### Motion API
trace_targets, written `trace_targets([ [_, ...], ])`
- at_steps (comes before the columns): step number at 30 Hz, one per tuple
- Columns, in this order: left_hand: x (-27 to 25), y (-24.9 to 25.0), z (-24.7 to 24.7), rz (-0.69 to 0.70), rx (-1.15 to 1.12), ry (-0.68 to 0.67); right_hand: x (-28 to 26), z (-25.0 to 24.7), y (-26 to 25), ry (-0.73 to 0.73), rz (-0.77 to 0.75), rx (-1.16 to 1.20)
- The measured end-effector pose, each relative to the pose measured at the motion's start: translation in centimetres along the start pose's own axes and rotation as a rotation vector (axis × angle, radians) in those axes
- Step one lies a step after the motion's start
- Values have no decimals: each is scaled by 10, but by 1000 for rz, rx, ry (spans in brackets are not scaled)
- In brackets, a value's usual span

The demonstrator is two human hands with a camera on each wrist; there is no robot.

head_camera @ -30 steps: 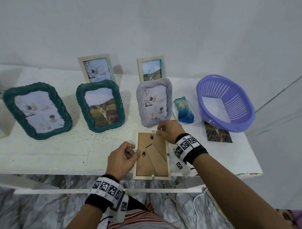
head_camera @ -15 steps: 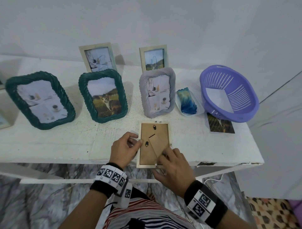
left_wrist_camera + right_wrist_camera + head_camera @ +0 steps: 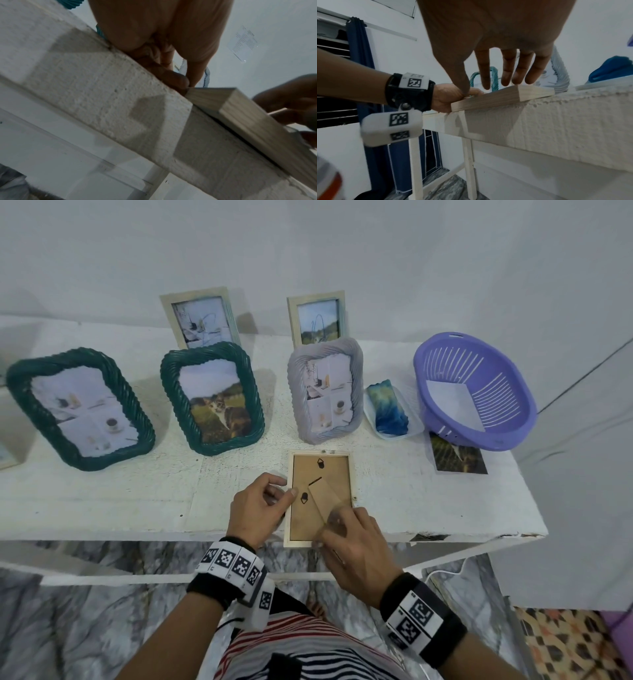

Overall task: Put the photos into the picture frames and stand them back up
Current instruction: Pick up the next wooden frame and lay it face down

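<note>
A light wooden picture frame point(image 3: 322, 474) lies face down at the table's front edge, its brown backing and fold-out stand facing up. My left hand point(image 3: 284, 489) holds its left rim, thumb on the edge and fingers curled beside it. In the left wrist view the left hand point(image 3: 181, 81) meets the frame point(image 3: 240, 112) at its side. My right hand point(image 3: 342, 522) lies over the stand's lower end. The right wrist view shows the right hand point(image 3: 496, 81) with straight fingers above the frame point(image 3: 501, 97). A loose landscape photo point(image 3: 457, 457) lies partly under the purple basket point(image 3: 421, 364).
Filled frames stand behind: two green ones point(image 3: 78, 409) point(image 3: 212, 398), a grey one point(image 3: 325, 388) and two small wooden ones point(image 3: 200, 316) point(image 3: 317, 318). A blue cloth on a white dish point(image 3: 390, 409) sits beside the basket, which holds white paper point(image 3: 452, 402).
My right hand has come down from the frame's top edge to its lower end over the stand. My left hand has stayed at the left rim.
</note>
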State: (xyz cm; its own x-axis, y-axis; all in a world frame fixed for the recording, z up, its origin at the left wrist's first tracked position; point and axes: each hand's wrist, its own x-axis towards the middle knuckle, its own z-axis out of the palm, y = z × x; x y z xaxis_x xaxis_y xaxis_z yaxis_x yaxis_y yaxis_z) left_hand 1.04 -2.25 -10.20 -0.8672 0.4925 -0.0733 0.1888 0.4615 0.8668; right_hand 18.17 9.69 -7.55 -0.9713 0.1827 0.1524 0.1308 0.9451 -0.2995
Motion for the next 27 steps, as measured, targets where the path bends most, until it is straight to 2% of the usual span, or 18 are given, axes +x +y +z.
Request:
trace_targets([
  [7, -2, 0, -1, -18, -97, -17, 31, -6, 5, -41, 346, -154],
  [11, -2, 1, -2, -26, -110, -17, 41, -1, 1, -44, 373, -102],
  [18, -1, 1, -1, -41, -130, -14, 41, -7, -1, 81, 379, 83],
  [21, -1, -1, -1, -46, -138, -19, 36, -20, 9, 114, 440, 114],
  [27, 1, -5, -1, -41, -128, -39, 12, -44, 56, 29, 577, 123],
])
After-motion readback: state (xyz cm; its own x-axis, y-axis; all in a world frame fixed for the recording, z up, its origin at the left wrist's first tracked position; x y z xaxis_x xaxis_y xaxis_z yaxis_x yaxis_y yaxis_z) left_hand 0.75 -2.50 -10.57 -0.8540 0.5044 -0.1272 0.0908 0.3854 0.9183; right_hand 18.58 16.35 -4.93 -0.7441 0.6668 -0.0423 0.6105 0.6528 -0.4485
